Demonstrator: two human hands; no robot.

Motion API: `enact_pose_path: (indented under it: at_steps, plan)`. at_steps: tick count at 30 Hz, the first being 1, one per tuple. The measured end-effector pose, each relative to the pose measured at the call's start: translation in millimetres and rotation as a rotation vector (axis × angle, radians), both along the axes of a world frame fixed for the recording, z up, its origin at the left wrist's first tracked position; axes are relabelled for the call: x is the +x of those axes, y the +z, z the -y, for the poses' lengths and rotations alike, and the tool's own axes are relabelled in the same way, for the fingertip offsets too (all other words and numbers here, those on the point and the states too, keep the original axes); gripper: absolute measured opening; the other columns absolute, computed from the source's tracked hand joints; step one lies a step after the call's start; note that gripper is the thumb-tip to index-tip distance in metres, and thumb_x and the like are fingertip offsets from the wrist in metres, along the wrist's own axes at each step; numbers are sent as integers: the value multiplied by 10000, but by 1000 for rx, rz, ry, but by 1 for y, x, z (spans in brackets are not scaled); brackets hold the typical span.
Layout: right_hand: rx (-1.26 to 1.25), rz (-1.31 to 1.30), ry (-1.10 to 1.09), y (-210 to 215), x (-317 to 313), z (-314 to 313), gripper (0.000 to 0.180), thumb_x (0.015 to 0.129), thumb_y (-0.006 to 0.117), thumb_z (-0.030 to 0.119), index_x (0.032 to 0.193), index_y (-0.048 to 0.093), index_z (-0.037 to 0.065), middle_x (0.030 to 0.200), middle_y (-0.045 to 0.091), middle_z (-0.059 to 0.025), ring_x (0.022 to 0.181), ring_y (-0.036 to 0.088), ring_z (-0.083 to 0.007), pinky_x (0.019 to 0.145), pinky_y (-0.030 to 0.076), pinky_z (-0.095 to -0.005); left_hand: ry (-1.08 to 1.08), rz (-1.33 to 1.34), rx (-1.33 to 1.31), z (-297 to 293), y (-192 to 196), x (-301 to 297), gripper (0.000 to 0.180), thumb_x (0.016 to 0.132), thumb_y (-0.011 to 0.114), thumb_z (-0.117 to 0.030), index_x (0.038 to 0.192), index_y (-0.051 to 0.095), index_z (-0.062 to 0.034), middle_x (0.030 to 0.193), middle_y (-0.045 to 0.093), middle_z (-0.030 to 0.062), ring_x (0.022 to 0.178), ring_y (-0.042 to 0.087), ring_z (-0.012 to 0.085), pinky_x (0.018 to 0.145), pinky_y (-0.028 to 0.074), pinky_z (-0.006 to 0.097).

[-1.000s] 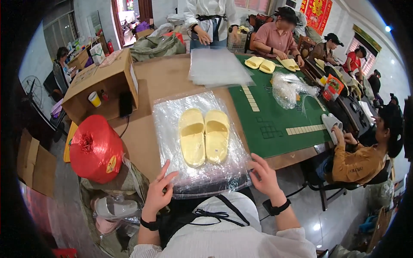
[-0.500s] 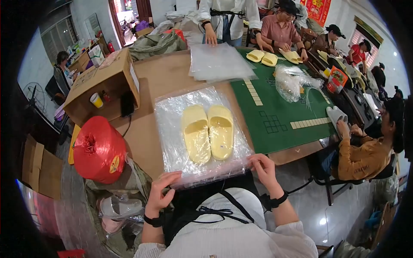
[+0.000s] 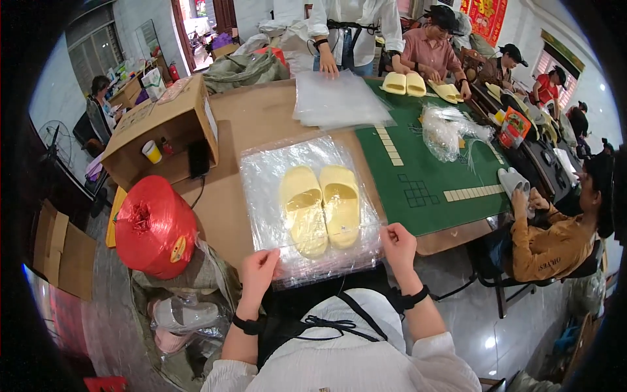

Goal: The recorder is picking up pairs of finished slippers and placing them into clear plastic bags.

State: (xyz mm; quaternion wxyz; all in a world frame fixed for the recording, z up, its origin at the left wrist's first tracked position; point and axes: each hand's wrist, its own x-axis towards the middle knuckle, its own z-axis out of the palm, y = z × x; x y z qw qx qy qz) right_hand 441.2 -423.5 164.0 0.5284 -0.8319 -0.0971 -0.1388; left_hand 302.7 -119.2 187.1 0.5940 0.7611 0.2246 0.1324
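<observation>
A pair of pale yellow slide slippers [image 3: 299,183] lies side by side inside a clear plastic bag [image 3: 261,196] on the table in front of me. My left hand [image 3: 260,269] pinches the bag's near left corner between thumb and fingers. At the near right corner, my right hand [image 3: 399,247] is closed on the plastic in the same way. Between both hands the bag's edge stretches taut across the slippers' near ends, folded back over them. More layers of plastic show beneath, along the table's front edge.
Beyond the bag is a stack of clear plastic bags [image 3: 333,104] under another person's hand. A red roll of plastic twine [image 3: 155,228] and an open cardboard box [image 3: 121,160] stand at left. On the green mat [image 3: 431,215] lies a bundle of clear plastic [image 3: 450,130]; a seated person handles grey slippers.
Both hands have lifted the bag's near edge and drawn it away from me, over the slippers' near ends. Across the table, the other person's yellow slippers have been tilted up.
</observation>
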Motion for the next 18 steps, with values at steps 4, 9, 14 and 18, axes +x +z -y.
enact_pose_path:
  at_steps: [4, 9, 14, 18]
  plan:
    - [-365, 524, -198, 23, -11, -22, 210, 791, 714, 70, 990, 648, 59, 1039, 661, -132, 881, 619, -308, 783, 491, -401, -29, -40, -187, -4, -10, 4, 351, 961, 650, -235, 718, 644, 17, 627, 656, 65, 506, 581, 97, 467, 458, 233]
    - [-368, 636, 396, 28, -42, -52, 388, 810, 700, 91, 1187, 611, 91, 1312, 573, -124, 1254, 502, -334, 1001, 425, -463, 9, -45, -166, 0, -4, 3, 342, 954, 655, -224, 712, 635, 15, 603, 645, 70, 502, 586, 102, 471, 463, 247]
    - [-574, 517, 583, 12, -44, -83, 437, 894, 657, 220, 1304, 575, 94, 1399, 539, -79, 1340, 451, -321, 1115, 343, -497, 132, -39, 393, 20, 23, -3, 165, 912, 678, -155, 884, 672, 7, 831, 700, 98, 729, 658, 193, 682, 545, 334]
    - [-609, 429, 593, 0, -44, -82, 470, 931, 606, 276, 1359, 538, 95, 1464, 488, -85, 1378, 415, -324, 1148, 298, -512, -127, 372, 941, 38, 48, -4, 338, 867, 674, -109, 1189, 621, -24, 1327, 563, 162, 1267, 468, 394, 1062, 382, 475]
